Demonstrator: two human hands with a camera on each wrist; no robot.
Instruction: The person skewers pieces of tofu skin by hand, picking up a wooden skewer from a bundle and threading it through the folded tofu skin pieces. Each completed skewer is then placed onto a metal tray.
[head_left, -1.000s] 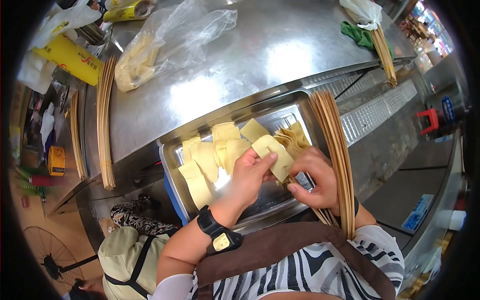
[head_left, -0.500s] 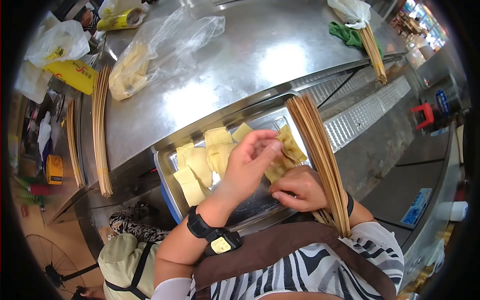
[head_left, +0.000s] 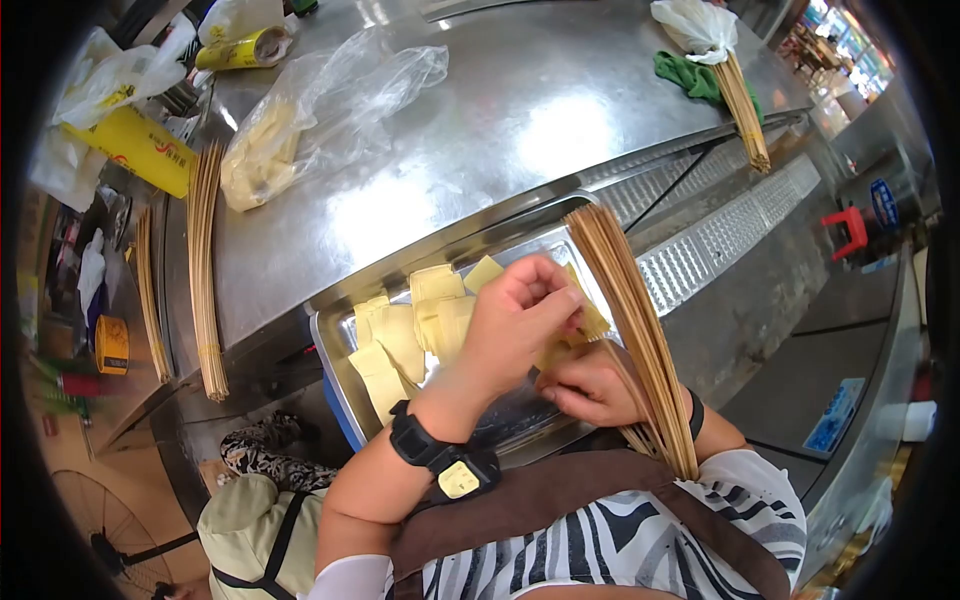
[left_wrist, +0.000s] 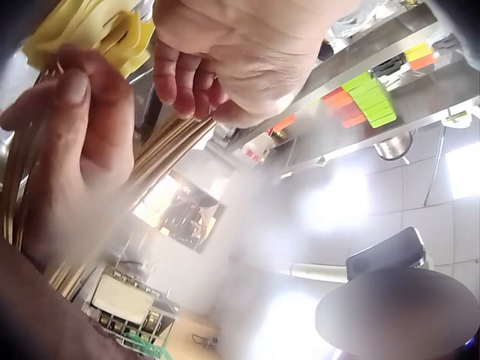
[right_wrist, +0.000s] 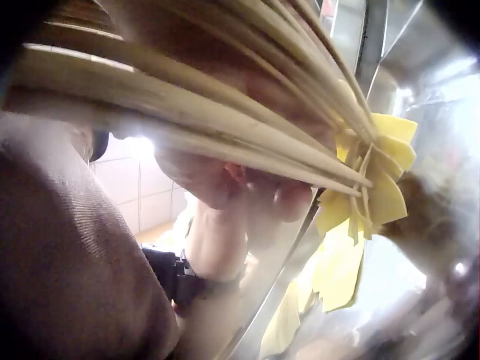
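In the head view my right hand (head_left: pixel 600 385) pinches thin skewers (head_left: pixel 628 375), their far ends through folded yellow sheets (head_left: pixel 592 318). The right wrist view shows several skewers (right_wrist: pixel 247 131) piercing the gathered sheets (right_wrist: pixel 390 169). My left hand (head_left: pixel 515 325) hovers just above, its fingers curled and thumb near the index finger; whether something thin is between them is unclear. The left wrist view has the left hand (left_wrist: pixel 225 64) beside the right hand (left_wrist: pixel 86 127). A thick skewer bundle (head_left: pixel 635 320) leans over the right forearm.
Flat yellow sheets (head_left: pixel 398 340) lie in a metal tray (head_left: pixel 335 375). On the steel table (head_left: pixel 470 130) are a clear bag (head_left: pixel 350 90), a skewer bundle (head_left: pixel 203 270) at left, and bagged skewers (head_left: pixel 738 100) by a green cloth (head_left: pixel 688 76). A person (head_left: pixel 255 530) is at lower left.
The left hand has let go of a flat sheet and moved up beside the skewer tips. That sheet is now bunched on the skewers. The thick bundle's top has shifted left.
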